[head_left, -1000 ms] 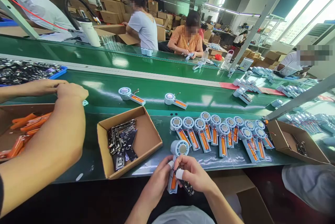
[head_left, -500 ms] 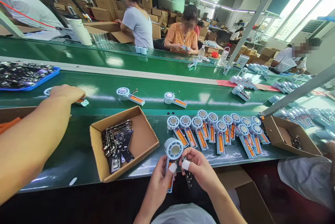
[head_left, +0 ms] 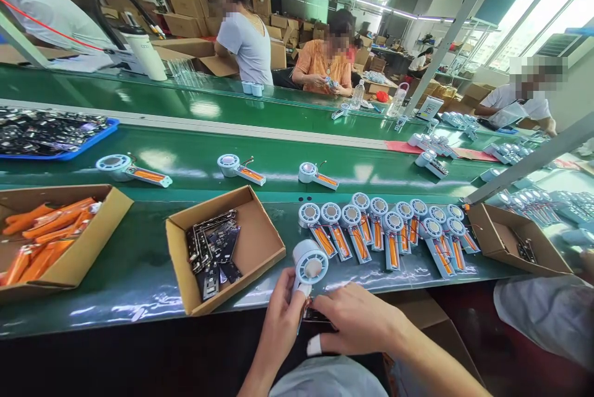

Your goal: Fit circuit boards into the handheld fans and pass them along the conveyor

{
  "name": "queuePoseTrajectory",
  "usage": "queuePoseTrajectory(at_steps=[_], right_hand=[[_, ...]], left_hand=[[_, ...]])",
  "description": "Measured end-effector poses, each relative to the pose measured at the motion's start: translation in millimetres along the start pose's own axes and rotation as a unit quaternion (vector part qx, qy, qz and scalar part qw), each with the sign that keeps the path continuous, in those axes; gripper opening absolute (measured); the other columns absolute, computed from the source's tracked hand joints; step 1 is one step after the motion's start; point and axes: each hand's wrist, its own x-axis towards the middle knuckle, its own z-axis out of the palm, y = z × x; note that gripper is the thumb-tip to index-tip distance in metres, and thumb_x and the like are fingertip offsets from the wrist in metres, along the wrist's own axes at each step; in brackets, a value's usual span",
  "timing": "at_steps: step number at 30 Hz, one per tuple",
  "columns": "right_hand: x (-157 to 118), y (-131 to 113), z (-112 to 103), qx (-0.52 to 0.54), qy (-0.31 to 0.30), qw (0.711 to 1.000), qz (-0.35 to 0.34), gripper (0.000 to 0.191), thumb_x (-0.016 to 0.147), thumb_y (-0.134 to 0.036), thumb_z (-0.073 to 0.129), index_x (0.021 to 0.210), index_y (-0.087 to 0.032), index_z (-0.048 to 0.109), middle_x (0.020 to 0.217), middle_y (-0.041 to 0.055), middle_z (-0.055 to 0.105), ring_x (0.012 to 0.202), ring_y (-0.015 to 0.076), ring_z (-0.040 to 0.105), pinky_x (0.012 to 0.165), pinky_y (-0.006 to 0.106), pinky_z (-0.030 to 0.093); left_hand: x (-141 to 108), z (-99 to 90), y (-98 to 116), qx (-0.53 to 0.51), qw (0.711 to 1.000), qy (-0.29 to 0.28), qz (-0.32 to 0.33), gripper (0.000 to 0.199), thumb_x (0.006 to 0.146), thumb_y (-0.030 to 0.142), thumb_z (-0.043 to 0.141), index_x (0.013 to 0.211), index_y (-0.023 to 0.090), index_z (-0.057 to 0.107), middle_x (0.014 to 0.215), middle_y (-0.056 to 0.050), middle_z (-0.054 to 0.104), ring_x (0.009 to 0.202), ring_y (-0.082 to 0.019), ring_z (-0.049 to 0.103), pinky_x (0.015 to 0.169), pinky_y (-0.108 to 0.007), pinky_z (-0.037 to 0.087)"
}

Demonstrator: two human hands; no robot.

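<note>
A light blue fan unit (head_left: 310,263) with a round slotted head is held by its handle in my left hand (head_left: 279,316), head upward. My right hand (head_left: 355,320) is beside the handle, its fingers bent toward a dark circuit board (head_left: 318,315) that is mostly hidden under them. White wraps cover both thumbs. Just beyond my hands, several fan units (head_left: 392,222) with orange strips in their handles lie close together on the bench. Left of them stands a cardboard box (head_left: 260,261) holding dark circuit boards (head_left: 216,248).
Three fan units lie spaced along the green belt (head_left: 195,168). At left are a box (head_left: 109,230) of orange parts and a blue tray (head_left: 78,151) of boards. Another box (head_left: 505,255) stands at right, near a person's sleeve (head_left: 541,316). Several people sit or stand across the belt.
The other person's arm at left has withdrawn, leaving a fan unit on the belt and uncovering the orange parts. My right hand has turned palm down, and the held fan head has tilted.
</note>
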Motion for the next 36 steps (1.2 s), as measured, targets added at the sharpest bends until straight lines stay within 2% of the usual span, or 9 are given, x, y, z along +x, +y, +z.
queuePoseTrajectory(at_steps=[3, 9, 13, 19, 22, 25, 30, 33, 36], right_hand=[[8, 5, 7, 0.164, -0.014, 0.986, -0.014, 0.018, 0.095, -0.025, 0.056, 0.083, -0.018, 0.066, 0.072, 0.0020, 0.070, 0.063, 0.0142, 0.062, 0.062, 0.022, 0.042], [16, 7, 41, 0.485, 0.081, 0.864, 0.109, 0.057, 0.099, -0.063, 0.043, 0.064, -0.019, 0.052, 0.046, -0.0056, 0.048, 0.038, 0.0070, 0.039, 0.042, 0.019, 0.030], [15, 4, 54, 0.486, 0.158, 0.852, 0.116, 0.062, 0.099, -0.069, 0.038, 0.062, -0.020, 0.048, 0.046, -0.0056, 0.044, 0.042, 0.0073, 0.036, 0.046, 0.021, 0.029], [10, -6, 57, 0.500, 0.213, 0.828, 0.138, 0.055, 0.100, -0.064, 0.042, 0.067, -0.020, 0.047, 0.049, -0.0069, 0.041, 0.045, 0.0079, 0.035, 0.047, 0.021, 0.029], [1, -16, 62, 0.491, 0.253, 0.823, 0.133, 0.036, 0.098, -0.054, 0.054, 0.101, -0.018, 0.059, 0.069, -0.0025, 0.059, 0.058, 0.0108, 0.049, 0.055, 0.022, 0.039], [-6, -19, 74, 0.436, 0.301, 0.839, 0.127, 0.040, 0.098, -0.044, 0.057, 0.131, -0.020, 0.056, 0.093, 0.0052, 0.070, 0.081, 0.0171, 0.064, 0.074, 0.027, 0.052], [-1, -13, 89, 0.391, 0.375, 0.827, 0.151, 0.039, 0.099, -0.033, 0.055, 0.136, -0.023, 0.063, 0.130, 0.0117, 0.068, 0.120, 0.0277, 0.064, 0.104, 0.041, 0.050], [6, -13, 92, 0.329, 0.409, 0.837, 0.151, 0.040, 0.098, -0.029, 0.055, 0.137, -0.024, 0.063, 0.124, 0.0122, 0.072, 0.113, 0.0284, 0.069, 0.099, 0.042, 0.055], [11, -15, 95, 0.283, 0.420, 0.851, 0.137, 0.042, 0.099, -0.025, 0.051, 0.140, -0.023, 0.061, 0.120, 0.0129, 0.073, 0.107, 0.0273, 0.071, 0.094, 0.041, 0.058]], left_hand=[[-2, 0.3, 5, -0.046, 0.998, 0.003, -0.037, 0.029, 0.077, 0.040, 0.066, 0.099, 0.021, 0.067, 0.087, -0.001, 0.070, 0.076, -0.019, 0.063, 0.070, -0.027, 0.051], [-8, -4.7, 1, -0.126, 0.987, -0.039, -0.089, 0.045, 0.080, 0.052, 0.064, 0.112, 0.021, 0.067, 0.099, -0.004, 0.073, 0.096, -0.025, 0.067, 0.085, -0.034, 0.054], [-12, -1.2, -7, -0.091, 0.994, -0.017, -0.059, 0.050, 0.075, 0.048, 0.074, 0.118, 0.025, 0.065, 0.122, -0.006, 0.071, 0.123, -0.028, 0.060, 0.103, -0.035, 0.047], [-13, 4.2, -7, 0.025, 0.998, 0.008, -0.061, 0.049, 0.081, 0.053, 0.065, 0.120, 0.024, 0.061, 0.131, -0.009, 0.066, 0.126, -0.030, 0.057, 0.103, -0.037, 0.045], [-10, 7.3, 0, 0.056, 0.996, 0.047, -0.057, 0.040, 0.083, 0.049, 0.057, 0.114, 0.025, 0.062, 0.119, -0.007, 0.070, 0.111, -0.027, 0.063, 0.092, -0.034, 0.049], [-7, 9.3, 5, 0.087, 0.993, 0.064, -0.049, 0.030, 0.082, 0.044, 0.054, 0.103, 0.025, 0.062, 0.108, -0.006, 0.070, 0.100, -0.026, 0.063, 0.083, -0.033, 0.050], [-6, 9.0, 2, 0.048, 0.997, 0.037, -0.042, 0.039, 0.083, 0.047, 0.057, 0.116, 0.025, 0.057, 0.129, -0.008, 0.064, 0.127, -0.028, 0.055, 0.100, -0.035, 0.046], [-6, 10.8, 0, 0.035, 0.998, 0.051, -0.030, 0.043, 0.087, 0.050, 0.054, 0.123, 0.025, 0.052, 0.144, -0.009, 0.055, 0.141, -0.028, 0.042, 0.111, -0.037, 0.037], [-5, 13.5, -1, 0.039, 0.995, 0.091, -0.027, 0.042, 0.089, 0.053, 0.050, 0.121, 0.025, 0.051, 0.138, -0.009, 0.058, 0.132, -0.028, 0.050, 0.108, -0.038, 0.039]])
